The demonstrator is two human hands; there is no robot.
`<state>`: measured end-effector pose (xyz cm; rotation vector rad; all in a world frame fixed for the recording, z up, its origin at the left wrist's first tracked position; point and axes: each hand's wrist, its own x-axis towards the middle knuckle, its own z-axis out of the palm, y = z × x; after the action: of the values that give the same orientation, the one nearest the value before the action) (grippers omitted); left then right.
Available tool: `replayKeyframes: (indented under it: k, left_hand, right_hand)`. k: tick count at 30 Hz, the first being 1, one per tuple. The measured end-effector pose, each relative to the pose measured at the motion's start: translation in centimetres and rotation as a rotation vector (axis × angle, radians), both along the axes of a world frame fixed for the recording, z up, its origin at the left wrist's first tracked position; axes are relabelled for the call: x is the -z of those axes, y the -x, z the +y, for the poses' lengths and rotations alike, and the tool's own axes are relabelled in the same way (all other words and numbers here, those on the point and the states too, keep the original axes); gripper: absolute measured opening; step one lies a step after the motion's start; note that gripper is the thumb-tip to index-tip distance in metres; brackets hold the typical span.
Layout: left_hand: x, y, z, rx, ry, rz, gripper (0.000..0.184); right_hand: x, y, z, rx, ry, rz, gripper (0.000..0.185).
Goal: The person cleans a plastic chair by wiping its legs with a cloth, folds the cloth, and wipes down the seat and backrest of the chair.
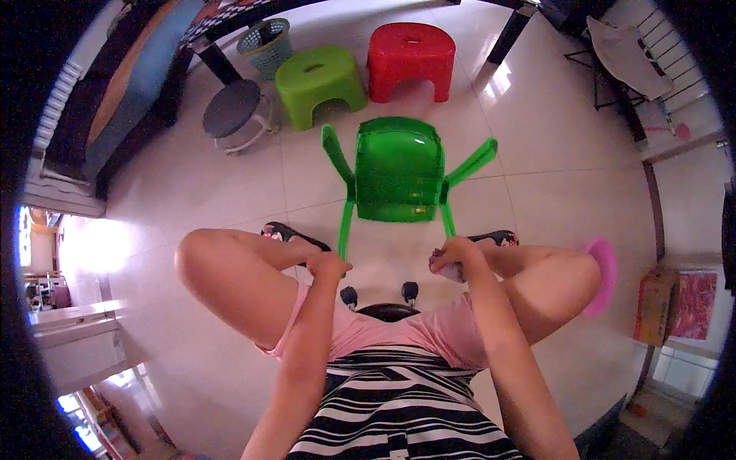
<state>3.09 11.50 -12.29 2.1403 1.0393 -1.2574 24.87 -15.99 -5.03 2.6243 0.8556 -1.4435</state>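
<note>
A green plastic chair (pixel 400 170) with two arms is in front of me, its near legs reaching toward my knees. My left hand (pixel 328 264) is closed at the lower end of the chair's left leg and appears to grip it. By the lower end of the other leg, my right hand (pixel 462 253) has its fingers curled around a crumpled greyish, cloth-like thing (pixel 452 271), mostly hidden by the hand. My bare knees are spread wide, with a dark sandal (pixel 295 233) on each foot.
Behind the chair stand a red stool (pixel 412 61), a light green stool (pixel 320 83), a round grey-topped stool (pixel 232 107) and a mesh basket (pixel 264 47). A pink round thing (pixel 602 277) lies beyond my right knee, near a cardboard box (pixel 656 305). Black casters (pixel 410 291) show under me.
</note>
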Motion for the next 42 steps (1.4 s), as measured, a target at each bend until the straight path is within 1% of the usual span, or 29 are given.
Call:
replayKeyframes:
  k: [3,5,6,9,12,15,18,21,23,24,25,26,27,29,30,33,35,36,39,42]
  left_hand:
    - [-6.0,-0.9,-2.1,0.279,-0.16,0.1,0.065]
    - [-8.4,-1.0,-2.3,0.312,-0.046,0.136,0.072]
    - [-8.2,-0.9,-2.6,0.331,-0.033,0.157,0.074]
    - [-7.2,-0.5,-3.2,0.37,-0.012,0.202,0.076]
    - [-6.6,-0.3,-3.8,0.392,-0.026,0.208,0.076]
    - [-6.3,0.0,-3.9,0.398,-0.03,0.175,0.077]
    - [-6.0,0.1,-3.6,0.409,-0.045,0.123,0.077]
    - [-5.7,-0.8,-1.7,0.435,-0.012,0.088,0.076]
    - [-5.7,-1.4,0.3,0.469,0.017,-0.04,0.069]
    - [-6.9,-1.3,2.0,0.55,0.021,-0.151,0.064]
    - [-8.1,-1.2,3.7,0.635,0.016,-0.263,0.058]
    - [-11.4,-0.7,5.2,0.786,0.001,-0.42,0.051]
    - [-17.3,-0.5,5.2,0.739,-0.07,-0.51,0.046]
    - [-20.0,-0.7,8.0,0.438,-0.099,-0.706,0.043]
    - [-18.0,-1.0,10.6,0.182,-0.057,-0.805,0.044]
    - [-25.4,-1.1,9.7,-0.11,0.07,-0.97,0.051]
    - [-26.0,-2.1,10.5,-0.22,0.198,-0.962,0.046]
    - [-26.1,-2.2,10.5,-0.281,0.265,-0.951,0.044]
    - [-26.6,-3.3,10.4,-0.414,0.363,-0.83,0.062]
    - [-23.7,-6.3,12.5,-0.489,0.453,-0.748,0.059]
  right_hand:
    - [0.3,0.3,0.0,-0.126,0.083,-0.041,0.054]
    - [2.7,0.4,0.0,-0.204,0.175,-0.042,0.051]
    - [2.8,0.6,0.2,-0.244,0.221,-0.042,0.05]
    - [2.2,2.0,0.3,-0.246,0.281,-0.076,0.046]
    - [1.0,3.2,1.8,-0.342,0.464,-0.026,0.044]
    - [0.3,3.7,2.2,-0.345,0.503,-0.041,0.042]
    - [-1.7,4.3,2.3,-0.141,0.41,-0.178,0.04]
    - [-1.1,4.8,2.8,-0.173,0.358,-0.308,0.042]
    - [-1.1,3.9,3.0,-0.167,0.229,-0.237,0.041]
    - [-1.3,3.6,3.3,-0.163,0.161,-0.203,0.041]
    - [-1.6,3.5,3.8,-0.151,0.148,-0.216,0.042]
    - [-2.0,3.6,4.3,-0.138,0.132,-0.229,0.043]
    - [-2.2,3.7,4.6,-0.122,0.119,-0.24,0.044]
    - [-2.5,3.8,4.8,-0.087,0.039,-0.222,0.047]
    - [-2.5,3.9,4.8,-0.067,0.001,-0.213,0.049]
    - [-6.0,5.3,4.8,0.012,-0.32,-0.313,0.051]
    - [-4.9,4.4,6.0,0.097,-0.353,-0.317,0.051]
    - [-5.7,4.5,6.4,0.138,-0.365,-0.315,0.052]
    - [-9.7,4.1,8.0,0.141,-0.367,-0.341,0.052]
    - [-12.7,1.9,8.8,0.075,-0.355,-0.257,0.054]
